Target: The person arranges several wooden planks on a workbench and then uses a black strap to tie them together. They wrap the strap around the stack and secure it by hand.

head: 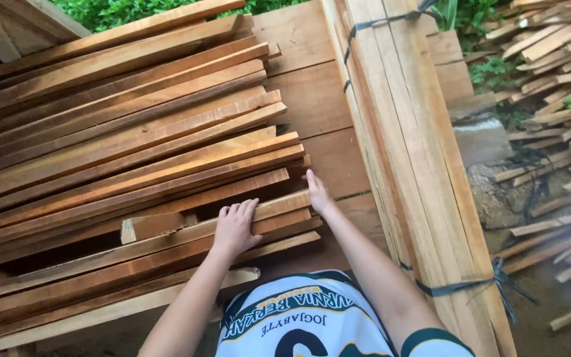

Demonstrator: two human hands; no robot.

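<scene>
Your left hand point(234, 228) lies flat, fingers spread, on a long thin reddish-brown wooden slat point(166, 239) atop the stack. Your right hand point(317, 192), open, touches that slat's end. It looks stiff, light, rough-edged; take it near the end. Beyond your right hand stands a strapped bundle of pale planks point(404, 132).

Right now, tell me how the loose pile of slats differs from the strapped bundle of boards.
The loose pile of slats lies fanned and uneven, reddish-brown, unbound; the left hand and right hand rest on it. The strapped bundle of boards is paler, packed flush, tied with dark straps, untouched. Both are long sawn timber.
</scene>
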